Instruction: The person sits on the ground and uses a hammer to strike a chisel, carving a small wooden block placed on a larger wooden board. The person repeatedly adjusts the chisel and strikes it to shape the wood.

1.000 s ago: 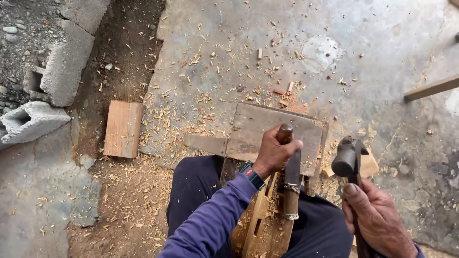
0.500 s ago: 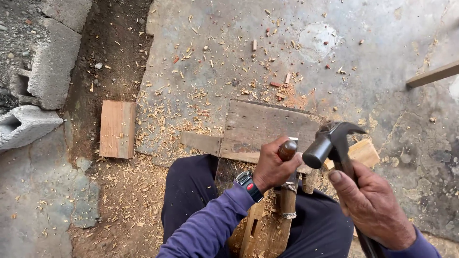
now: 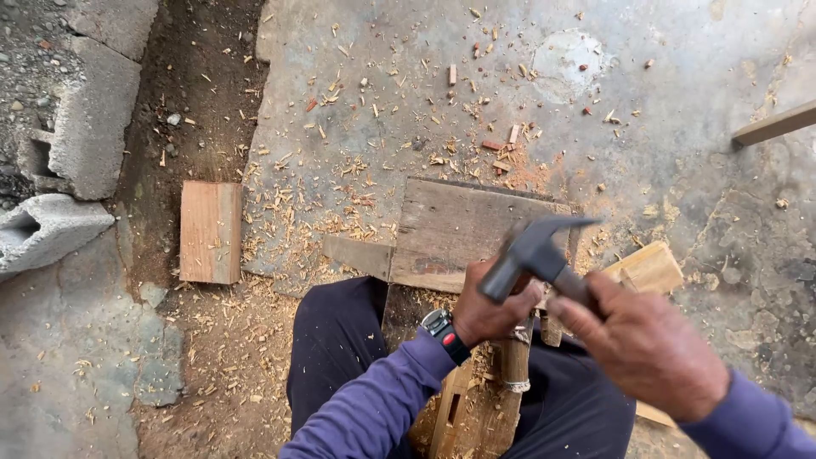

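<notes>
Hammer [image 3: 534, 253] raised just over the chisel handle [image 3: 515, 361], which stands over the wooden piece [image 3: 476, 416] in my lap.
Right hand [image 3: 646, 344] clenched on the hammer shaft, left hand [image 3: 489, 306] wrapped round the handle top; I judge the steel head heavy and stiff, grip low on the shaft; the grey board [image 3: 463, 229] lies just beyond the chisel handle, bare concrete past it.

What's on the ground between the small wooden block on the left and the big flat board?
Head view: only wood shavings on the ground between the block and the board.
</notes>
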